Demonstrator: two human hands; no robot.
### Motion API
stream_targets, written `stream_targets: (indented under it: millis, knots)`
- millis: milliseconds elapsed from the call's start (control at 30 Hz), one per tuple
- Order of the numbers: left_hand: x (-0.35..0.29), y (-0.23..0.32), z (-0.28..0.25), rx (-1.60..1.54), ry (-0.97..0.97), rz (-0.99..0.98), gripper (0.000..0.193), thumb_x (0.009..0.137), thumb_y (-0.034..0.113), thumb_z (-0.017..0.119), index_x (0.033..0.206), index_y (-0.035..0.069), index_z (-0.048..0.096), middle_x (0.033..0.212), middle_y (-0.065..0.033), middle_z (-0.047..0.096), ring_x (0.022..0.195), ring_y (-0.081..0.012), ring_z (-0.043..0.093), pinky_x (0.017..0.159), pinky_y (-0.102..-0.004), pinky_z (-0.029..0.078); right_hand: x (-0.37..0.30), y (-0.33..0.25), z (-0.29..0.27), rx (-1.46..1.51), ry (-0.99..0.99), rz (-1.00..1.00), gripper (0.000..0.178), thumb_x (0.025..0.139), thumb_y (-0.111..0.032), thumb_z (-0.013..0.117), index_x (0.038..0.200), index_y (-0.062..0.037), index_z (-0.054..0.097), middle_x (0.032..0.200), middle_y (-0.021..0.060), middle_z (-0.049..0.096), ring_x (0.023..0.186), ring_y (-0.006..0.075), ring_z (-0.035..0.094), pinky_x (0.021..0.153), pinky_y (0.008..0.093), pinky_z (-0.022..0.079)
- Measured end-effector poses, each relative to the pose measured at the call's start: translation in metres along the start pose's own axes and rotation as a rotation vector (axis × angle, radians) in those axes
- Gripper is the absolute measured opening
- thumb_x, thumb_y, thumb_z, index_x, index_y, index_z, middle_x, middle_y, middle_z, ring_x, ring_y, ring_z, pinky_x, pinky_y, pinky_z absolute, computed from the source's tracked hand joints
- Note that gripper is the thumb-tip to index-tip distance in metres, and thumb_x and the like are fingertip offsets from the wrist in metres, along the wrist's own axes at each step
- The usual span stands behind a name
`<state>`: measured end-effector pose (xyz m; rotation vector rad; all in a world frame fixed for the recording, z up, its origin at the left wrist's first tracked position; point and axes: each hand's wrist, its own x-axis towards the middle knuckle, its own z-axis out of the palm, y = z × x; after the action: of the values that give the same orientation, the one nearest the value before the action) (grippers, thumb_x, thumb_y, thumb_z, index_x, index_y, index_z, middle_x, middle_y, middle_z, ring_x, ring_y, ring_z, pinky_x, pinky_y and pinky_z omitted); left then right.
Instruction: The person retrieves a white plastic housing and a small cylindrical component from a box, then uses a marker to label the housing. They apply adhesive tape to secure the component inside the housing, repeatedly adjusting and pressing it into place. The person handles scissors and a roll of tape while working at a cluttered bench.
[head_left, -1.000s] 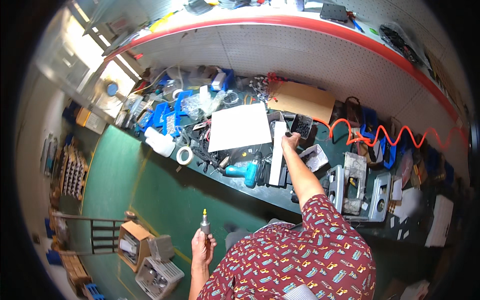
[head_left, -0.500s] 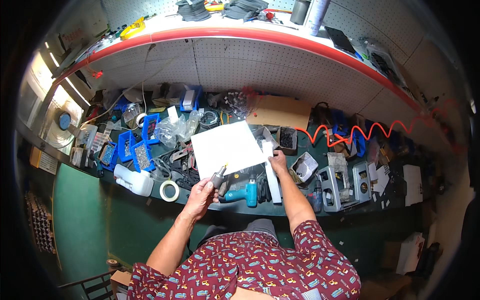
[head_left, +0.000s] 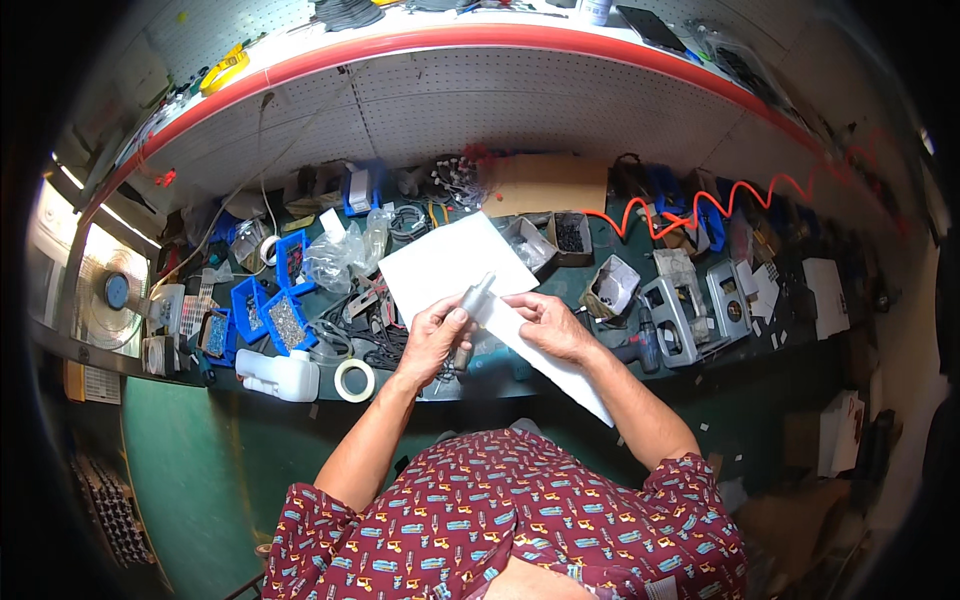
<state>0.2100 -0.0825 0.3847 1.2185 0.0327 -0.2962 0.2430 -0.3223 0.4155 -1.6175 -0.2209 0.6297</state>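
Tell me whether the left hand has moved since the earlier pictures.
Yes: judged against the tape roll, the left hand has moved forward, away from the body, and a little right.

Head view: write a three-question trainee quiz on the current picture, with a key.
1. True or false: the right hand holds the white strip.
2. Pick one. The coiled hose is: A) green B) blue C) orange.
3. Along the bench's near edge, what lies just right of the white jug?

Key: 1. True. 2. C. 3. The tape roll.
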Motion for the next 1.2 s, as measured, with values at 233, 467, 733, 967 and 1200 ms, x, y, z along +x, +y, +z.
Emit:
stream_targets:
  millis: [233,467,733,967,1200]
  knots:
    - [-0.004,0.001,-0.003,-0.045,-0.109,-0.113,0.047,0.099,0.031,0.066,0.133,0.0,0.057,0.09,-0.0025,0.064,0.077,-0.0088,0.061,0.065,-0.0219,0.054,-0.005,-0.004,-0.004,0.07,-0.1,-0.012,0.058,0.078,0.002,0.051,0.136,0.0041,0.056,0.116,0.0112,0.071,0.098,0.0117,0.065,0.085,0.0258,0.052]
    - [-0.012,0.002,-0.012,-0.193,-0.251,-0.265,0.043,0.098,0.034,0.067,0.125,0.002,0.059,0.088,-0.0017,0.063,0.078,-0.0102,0.06,0.068,-0.025,0.053,0.002,-0.007,-0.008,-0.021,-0.203,-0.04,0.06,0.077,0.004,0.051,0.137,0.0046,0.056,0.12,0.0131,0.07,0.1,0.0123,0.065,0.089,0.0255,0.05]
    - [-0.015,-0.001,-0.02,-0.129,-0.266,-0.225,0.04,0.099,0.034,0.066,0.127,0.007,0.057,0.096,-0.0003,0.063,0.083,-0.009,0.061,0.075,-0.0268,0.057,0.004,-0.017,-0.026,0.313,-0.369,0.144,0.054,0.086,0.001,0.059,0.14,0.0039,0.053,0.124,0.0166,0.068,0.108,0.0177,0.067,0.092,0.0318,0.056]
    - [-0.006,0.002,-0.01,-0.254,-0.184,-0.198,0.036,0.101,0.03,0.063,0.126,0.006,0.055,0.096,-0.0017,0.063,0.083,-0.0097,0.062,0.074,-0.0256,0.057,-0.002,0.004,-0.021,0.875,-0.371,0.08,0.055,0.091,0.002,0.067,0.142,0.0022,0.046,0.128,0.0192,0.063,0.108,0.0233,0.069,0.093,0.0353,0.06]
    - [0.014,0.001,0.003,-0.019,-0.12,-0.106,0.033,0.101,0.026,0.064,0.125,0.005,0.055,0.101,-0.0034,0.067,0.085,-0.0086,0.066,0.073,-0.0234,0.058,0.024,0.016,0.007,0.582,-0.015,-0.155,0.046,0.088,-0.011,0.078,0.125,0.0022,0.056,0.114,0.0132,0.066,0.097,0.0186,0.069,0.084,0.0316,0.061]
